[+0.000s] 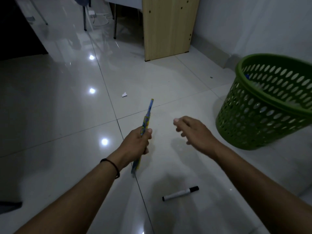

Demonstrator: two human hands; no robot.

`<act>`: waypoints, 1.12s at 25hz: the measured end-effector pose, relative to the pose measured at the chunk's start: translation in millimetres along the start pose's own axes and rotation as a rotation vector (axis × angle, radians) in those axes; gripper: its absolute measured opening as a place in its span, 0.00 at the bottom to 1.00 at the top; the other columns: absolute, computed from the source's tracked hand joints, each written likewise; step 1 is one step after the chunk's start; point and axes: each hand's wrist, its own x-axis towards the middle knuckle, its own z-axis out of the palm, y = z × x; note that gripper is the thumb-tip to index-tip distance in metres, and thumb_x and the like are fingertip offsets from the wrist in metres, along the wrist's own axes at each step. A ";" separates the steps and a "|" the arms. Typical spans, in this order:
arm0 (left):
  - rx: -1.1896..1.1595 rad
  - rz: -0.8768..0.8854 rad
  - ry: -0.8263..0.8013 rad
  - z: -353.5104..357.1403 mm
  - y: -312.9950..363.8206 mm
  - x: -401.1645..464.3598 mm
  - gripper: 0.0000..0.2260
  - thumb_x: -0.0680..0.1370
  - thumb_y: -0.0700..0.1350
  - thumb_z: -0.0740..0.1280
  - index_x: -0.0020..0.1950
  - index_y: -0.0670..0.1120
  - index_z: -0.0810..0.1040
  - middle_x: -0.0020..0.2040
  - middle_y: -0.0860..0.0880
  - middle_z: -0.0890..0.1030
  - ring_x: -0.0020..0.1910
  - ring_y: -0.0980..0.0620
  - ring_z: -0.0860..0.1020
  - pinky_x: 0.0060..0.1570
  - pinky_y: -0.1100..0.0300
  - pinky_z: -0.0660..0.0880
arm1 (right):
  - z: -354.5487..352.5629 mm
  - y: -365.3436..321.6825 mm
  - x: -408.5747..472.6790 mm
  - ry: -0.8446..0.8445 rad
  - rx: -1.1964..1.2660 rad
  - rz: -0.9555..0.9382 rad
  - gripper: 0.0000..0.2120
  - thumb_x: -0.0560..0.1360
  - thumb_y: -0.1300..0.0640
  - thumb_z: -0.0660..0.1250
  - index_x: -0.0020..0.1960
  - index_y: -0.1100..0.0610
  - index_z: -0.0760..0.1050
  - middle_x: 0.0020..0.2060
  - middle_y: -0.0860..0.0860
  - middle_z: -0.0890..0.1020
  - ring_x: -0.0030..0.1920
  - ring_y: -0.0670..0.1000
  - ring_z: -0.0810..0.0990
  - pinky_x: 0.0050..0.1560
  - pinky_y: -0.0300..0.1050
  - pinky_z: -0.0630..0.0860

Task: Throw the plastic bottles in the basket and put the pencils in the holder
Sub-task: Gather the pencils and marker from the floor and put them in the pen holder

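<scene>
**Glossy tiled floor, dim room, pencils in the left hand**

Underfoot, a floor [59, 98] of large pale glossy tiles with dark grout lines, mirroring three bright ceiling lights at about 9 o'clock. At 12 o'clock, a light wooden panel [167, 27] standing upright on the floor against a pale wall [253, 22], with metal chair legs [115, 22] and a white cable [101, 19] to its left. Dark at the far 10 o'clock corner. A small white scrap of paper [124, 94] on the tile near the centre, and a tiny dark speck nearer the wall.

Near the centre of view, left hand [137, 142] clenched around a bundle of blue-and-yellow pencils [146, 122], tips pointing up towards 12 o'clock, lower ends poking out beneath the fist; a black band [112, 166] on that wrist. Just to the right, right hand [192, 132] loose and holding nothing, fingers half curled, above the floor.

At 3 o'clock, a green perforated basket [263, 105] standing on the floor near the wall, well apart from both hands; something clear with a blue bit visible through its holes, too blurred to name. At 6 o'clock, a white marker with a black cap [180, 193] lying flat on the tile.
</scene>
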 end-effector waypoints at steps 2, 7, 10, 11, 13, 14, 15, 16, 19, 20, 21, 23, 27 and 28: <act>0.129 0.056 0.098 4.5 -5.5 -1.6 0.19 0.79 0.59 0.64 0.36 0.47 0.67 0.30 0.50 0.68 0.29 0.52 0.68 0.35 0.57 0.72 | 0.0 -13.6 4.5 0.015 0.120 0.020 0.25 0.73 0.29 0.54 0.54 0.46 0.77 0.50 0.44 0.82 0.52 0.49 0.81 0.56 0.59 0.79; 0.278 0.080 0.085 17.7 -1.6 -4.5 0.24 0.74 0.58 0.71 0.28 0.47 0.64 0.23 0.52 0.65 0.23 0.53 0.65 0.31 0.59 0.63 | 3.2 -61.3 10.8 0.090 0.283 -0.095 0.23 0.82 0.41 0.50 0.69 0.49 0.73 0.64 0.46 0.78 0.65 0.47 0.74 0.69 0.56 0.70; 0.324 0.117 0.058 25.1 4.8 -6.6 0.23 0.76 0.58 0.69 0.29 0.47 0.67 0.23 0.51 0.67 0.24 0.52 0.66 0.31 0.59 0.64 | 6.2 -67.1 9.4 -0.023 0.215 -0.132 0.23 0.84 0.42 0.48 0.71 0.50 0.72 0.67 0.46 0.77 0.68 0.46 0.72 0.72 0.53 0.66; 0.311 0.134 0.047 27.5 6.8 -7.8 0.22 0.76 0.57 0.69 0.29 0.47 0.67 0.23 0.51 0.67 0.23 0.52 0.66 0.30 0.59 0.64 | 11.0 -64.5 7.5 -0.106 0.188 -0.125 0.24 0.83 0.41 0.49 0.72 0.49 0.71 0.68 0.46 0.76 0.69 0.45 0.71 0.72 0.50 0.65; 0.291 0.154 0.017 30.5 9.9 -8.5 0.22 0.77 0.56 0.68 0.29 0.47 0.66 0.22 0.52 0.67 0.23 0.52 0.65 0.30 0.58 0.63 | 16.9 -59.6 6.5 -0.243 0.178 -0.097 0.25 0.82 0.39 0.48 0.72 0.46 0.70 0.68 0.46 0.76 0.70 0.45 0.70 0.69 0.46 0.64; 0.287 0.153 0.012 30.4 10.7 -8.2 0.22 0.77 0.56 0.68 0.29 0.47 0.65 0.22 0.52 0.66 0.23 0.52 0.64 0.30 0.57 0.63 | 14.0 -60.0 7.6 -0.261 0.206 -0.083 0.25 0.82 0.38 0.48 0.73 0.45 0.70 0.68 0.46 0.76 0.70 0.46 0.69 0.66 0.45 0.63; 0.287 0.148 0.016 29.6 11.2 -7.5 0.23 0.77 0.57 0.68 0.28 0.48 0.64 0.21 0.53 0.65 0.22 0.52 0.64 0.30 0.57 0.63 | 7.5 -61.1 10.2 -0.240 0.250 -0.069 0.26 0.81 0.37 0.48 0.73 0.45 0.70 0.68 0.46 0.76 0.70 0.46 0.69 0.66 0.46 0.63; 0.289 0.140 0.027 28.8 11.5 -6.3 0.24 0.77 0.57 0.68 0.28 0.48 0.63 0.20 0.53 0.64 0.22 0.53 0.63 0.30 0.57 0.62 | -0.2 -62.1 13.6 -0.192 0.291 -0.053 0.26 0.81 0.36 0.47 0.72 0.45 0.70 0.68 0.46 0.76 0.71 0.47 0.69 0.67 0.49 0.63; 0.286 0.140 0.036 30.1 13.2 -3.5 0.24 0.77 0.57 0.68 0.28 0.48 0.62 0.19 0.53 0.62 0.21 0.54 0.61 0.30 0.58 0.61 | -5.8 -58.3 13.0 -0.147 0.278 -0.036 0.29 0.80 0.34 0.46 0.74 0.44 0.67 0.71 0.47 0.73 0.73 0.47 0.66 0.74 0.53 0.58; 0.273 0.149 0.022 31.9 13.9 -3.6 0.23 0.77 0.55 0.67 0.28 0.48 0.63 0.19 0.53 0.63 0.21 0.54 0.61 0.29 0.58 0.60 | 1.6 -56.4 7.7 -0.214 0.261 -0.047 0.29 0.80 0.34 0.46 0.75 0.45 0.66 0.73 0.47 0.71 0.74 0.47 0.65 0.74 0.49 0.56; 0.262 0.156 0.003 33.7 14.0 -3.7 0.21 0.78 0.53 0.67 0.30 0.47 0.65 0.20 0.53 0.63 0.21 0.54 0.61 0.29 0.59 0.60 | 10.2 -57.6 0.8 -0.291 0.239 -0.056 0.30 0.80 0.34 0.46 0.76 0.45 0.64 0.75 0.46 0.68 0.75 0.46 0.63 0.72 0.44 0.55; 0.268 0.157 -0.019 33.8 11.9 -3.8 0.20 0.79 0.52 0.66 0.31 0.45 0.67 0.21 0.53 0.64 0.21 0.55 0.62 0.29 0.59 0.61 | 17.7 -58.0 -2.9 -0.341 0.230 -0.048 0.30 0.80 0.35 0.46 0.77 0.46 0.62 0.76 0.45 0.66 0.75 0.45 0.61 0.68 0.40 0.54; 0.292 0.118 0.009 20.3 -1.9 1.8 0.22 0.80 0.56 0.64 0.32 0.47 0.61 0.23 0.53 0.63 0.20 0.57 0.59 0.29 0.59 0.59 | -1.2 -24.3 17.4 0.044 0.240 0.074 0.29 0.80 0.34 0.48 0.67 0.48 0.75 0.64 0.49 0.79 0.64 0.50 0.75 0.68 0.54 0.68; 0.265 0.089 0.004 16.2 -6.9 3.9 0.22 0.80 0.56 0.63 0.33 0.46 0.62 0.26 0.51 0.64 0.22 0.56 0.60 0.30 0.59 0.60 | -1.1 -5.6 17.1 0.146 0.129 0.107 0.27 0.78 0.34 0.51 0.61 0.51 0.78 0.57 0.50 0.82 0.59 0.52 0.78 0.64 0.55 0.72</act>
